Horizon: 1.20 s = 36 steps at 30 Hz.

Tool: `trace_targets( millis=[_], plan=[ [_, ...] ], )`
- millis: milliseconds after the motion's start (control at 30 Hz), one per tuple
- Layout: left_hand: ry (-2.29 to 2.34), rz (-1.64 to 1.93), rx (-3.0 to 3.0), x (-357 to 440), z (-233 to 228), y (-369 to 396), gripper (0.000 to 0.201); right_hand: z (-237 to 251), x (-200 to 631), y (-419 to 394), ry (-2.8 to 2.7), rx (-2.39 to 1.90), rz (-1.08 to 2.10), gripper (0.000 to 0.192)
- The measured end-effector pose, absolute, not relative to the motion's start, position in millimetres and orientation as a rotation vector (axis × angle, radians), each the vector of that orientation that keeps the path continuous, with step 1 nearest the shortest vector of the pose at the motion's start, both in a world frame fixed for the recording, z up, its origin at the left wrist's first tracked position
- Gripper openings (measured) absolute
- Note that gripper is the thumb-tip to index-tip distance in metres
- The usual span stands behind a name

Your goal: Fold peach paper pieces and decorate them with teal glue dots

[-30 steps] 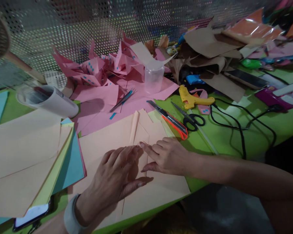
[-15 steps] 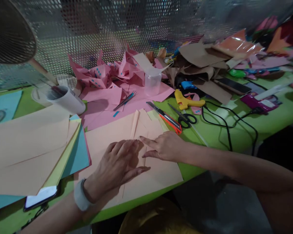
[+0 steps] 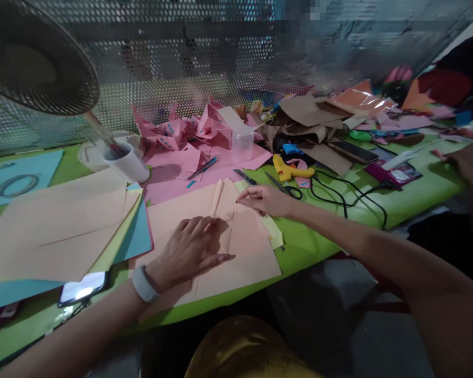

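Flat on a peach paper sheet (image 3: 252,247), my left hand (image 3: 191,241) is open with its thumb stretched out, pressing a small folded piece of the same paper. My right hand (image 3: 266,200) is over the sheet's upper right edge, fingers loosely bent and apart, with nothing visible in them. Past its fingertips shows the blade end of a utility knife (image 3: 245,177); the hand hides the handle. Black-handled scissors (image 3: 286,186) lie just beyond that hand. A narrow folded peach strip (image 3: 216,198) rests above my left hand.
A yellow glue gun (image 3: 289,169) with a black cord lies behind the scissors. Pink paper shapes (image 3: 181,131), a plastic cup (image 3: 243,144) and brown paper (image 3: 309,113) fill the back. On the left are stacked coloured sheets (image 3: 63,220), a white mug (image 3: 128,163) and a fan (image 3: 35,58).
My right hand has left the folded paper beside my left hand and moved up and right to the utility knife's handle. My left hand stays on the paper; the view has shifted.
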<state>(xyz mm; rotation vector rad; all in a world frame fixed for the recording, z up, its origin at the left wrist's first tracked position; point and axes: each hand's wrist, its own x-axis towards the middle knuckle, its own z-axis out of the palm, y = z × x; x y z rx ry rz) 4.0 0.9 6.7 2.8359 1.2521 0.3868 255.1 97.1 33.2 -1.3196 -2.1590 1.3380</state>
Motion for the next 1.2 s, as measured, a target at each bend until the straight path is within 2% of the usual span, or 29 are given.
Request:
trace_targets(
  millis=[100,200,433,600,867,1033,1200],
  plan=[
    [1.284,0.373,2.829,6,9,0,0.066,43,266,103,-1.962,-1.255,1.426,0.026],
    [1.301,0.331,2.837,7,10,0,0.068,49,271,103,-1.945,-1.293,1.426,0.029],
    [1.313,0.269,2.873,7,10,-2,0.071,31,219,100,-2.220,-1.490,1.737,0.034],
    [1.306,0.252,2.881,8,12,-1,0.071,19,201,107,-2.274,-1.518,1.769,0.037],
    [1.269,0.216,2.917,7,13,-2,0.065,17,218,110,-2.198,-1.579,1.801,0.032],
    [1.307,0.190,2.876,5,12,-4,0.068,19,228,107,-2.101,-1.642,1.823,0.032],
    [1.344,0.173,2.842,8,14,-5,0.069,22,227,109,-2.100,-1.606,1.732,0.030]
  ],
)
